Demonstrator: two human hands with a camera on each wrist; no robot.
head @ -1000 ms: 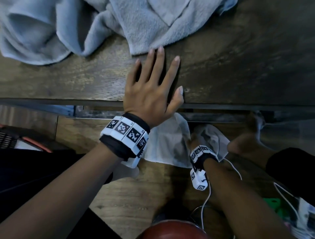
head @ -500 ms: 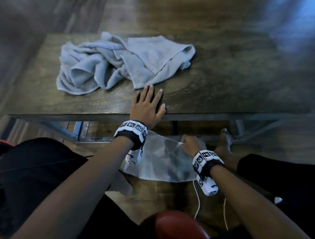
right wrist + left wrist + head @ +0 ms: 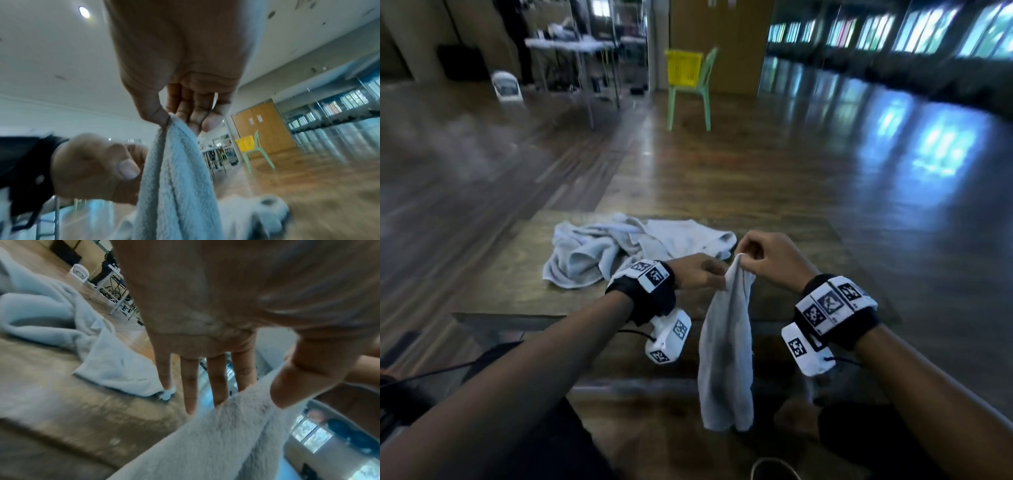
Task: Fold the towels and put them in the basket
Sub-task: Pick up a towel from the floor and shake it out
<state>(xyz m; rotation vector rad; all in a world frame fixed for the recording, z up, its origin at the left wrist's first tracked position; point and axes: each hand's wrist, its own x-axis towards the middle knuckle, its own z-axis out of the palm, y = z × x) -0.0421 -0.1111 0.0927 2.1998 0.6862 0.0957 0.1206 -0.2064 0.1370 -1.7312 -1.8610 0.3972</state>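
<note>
A pale grey towel [image 3: 726, 342] hangs straight down in front of the low wooden table [image 3: 517, 274]. My right hand [image 3: 744, 256] pinches its top corner between thumb and fingertips [image 3: 195, 120]. My left hand [image 3: 717, 277] is just left of it and a little lower, thumb on the near side of the towel's [image 3: 226, 434] edge and straight fingers [image 3: 190, 386] behind it. A crumpled pile of light towels [image 3: 619, 250] lies on the table beyond my hands. The yellow basket [image 3: 684, 68] sits on a green chair far across the room.
The green chair [image 3: 688, 99] stands on an open wooden floor several steps ahead. A white folding table [image 3: 571, 44] with clutter stands at the back left, and a small white appliance [image 3: 507, 85] sits on the floor near it. My legs are under the table's near edge.
My right hand has lifted the towel from the floor under the table up above the tabletop. My left hand left the table edge and took the towel. My head has tilted up.
</note>
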